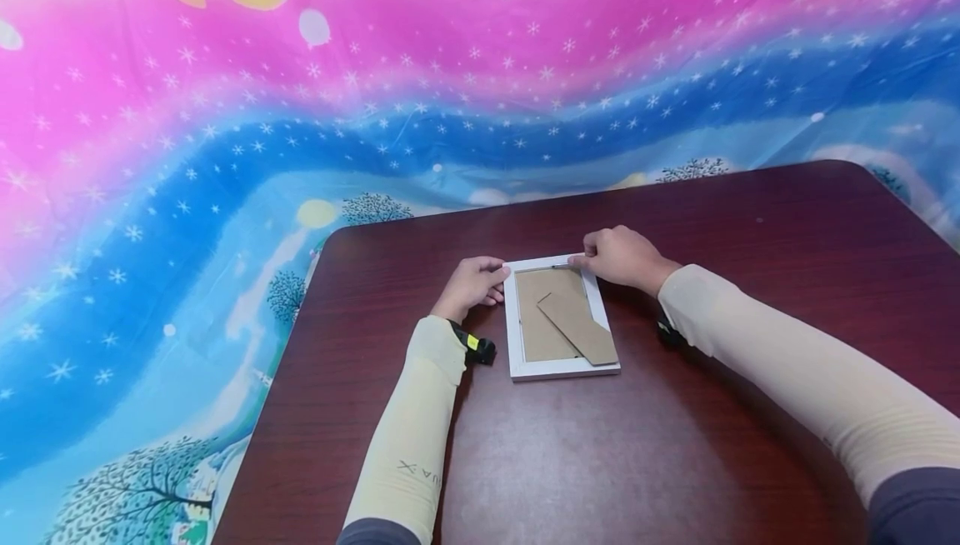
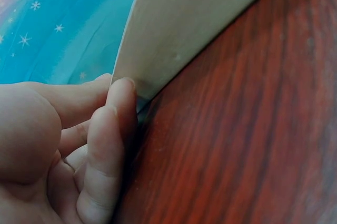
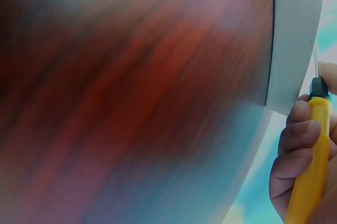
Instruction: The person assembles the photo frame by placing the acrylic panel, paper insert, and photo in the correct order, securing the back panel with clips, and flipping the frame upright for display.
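Observation:
A white picture frame (image 1: pixel 513 328) lies back side up on the table, its brown backing board (image 1: pixel 540 332) and slanted easel leg (image 1: pixel 588 337) showing. My left hand (image 1: pixel 468 285) holds the frame's left side near the far corner; the left wrist view has its fingertips right on the frame's side wall (image 2: pixel 174 29). At the far right corner is my right hand (image 1: pixel 622 257). Its fingers curl round the yellow handle of a screwdriver (image 3: pixel 310 166), seen in the right wrist view. The thin metal shaft points over the frame's back along the far edge; its tip is hard to make out.
The dark red-brown wooden table (image 1: pixel 570 462) has a rounded far left corner. Behind it hangs a pink and blue cloth (image 1: pixel 450 78) with snowflakes and trees. A black wrist strap device (image 1: pixel 480 349) sits at my left wrist, close to the frame.

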Available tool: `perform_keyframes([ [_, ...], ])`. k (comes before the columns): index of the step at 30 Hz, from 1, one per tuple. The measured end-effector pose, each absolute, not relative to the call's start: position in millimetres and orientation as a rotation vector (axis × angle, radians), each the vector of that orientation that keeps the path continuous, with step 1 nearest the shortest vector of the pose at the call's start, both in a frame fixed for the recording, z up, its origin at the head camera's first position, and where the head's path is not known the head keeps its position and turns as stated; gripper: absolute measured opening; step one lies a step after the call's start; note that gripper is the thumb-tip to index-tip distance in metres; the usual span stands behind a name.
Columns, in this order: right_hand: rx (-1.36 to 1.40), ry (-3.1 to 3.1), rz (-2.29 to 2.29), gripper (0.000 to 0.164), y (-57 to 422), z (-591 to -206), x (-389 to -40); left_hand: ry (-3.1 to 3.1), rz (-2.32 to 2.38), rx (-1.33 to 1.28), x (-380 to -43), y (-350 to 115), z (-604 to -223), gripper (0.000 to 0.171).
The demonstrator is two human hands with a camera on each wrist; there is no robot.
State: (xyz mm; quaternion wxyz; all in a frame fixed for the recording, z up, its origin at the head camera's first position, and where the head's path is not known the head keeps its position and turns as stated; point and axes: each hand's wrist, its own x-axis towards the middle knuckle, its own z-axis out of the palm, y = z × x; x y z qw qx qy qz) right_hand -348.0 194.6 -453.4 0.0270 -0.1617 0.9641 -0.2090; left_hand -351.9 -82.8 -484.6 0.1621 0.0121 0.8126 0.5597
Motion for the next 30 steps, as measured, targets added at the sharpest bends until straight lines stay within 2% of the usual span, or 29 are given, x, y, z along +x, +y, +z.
perform_keyframes([
  [30, -0.647, 2.996, -0.621, 0.044, 199.2, -458.7, -354.1, 2.334, 1.599, 0.042, -352.3, -82.7, -486.4, 0.031],
])
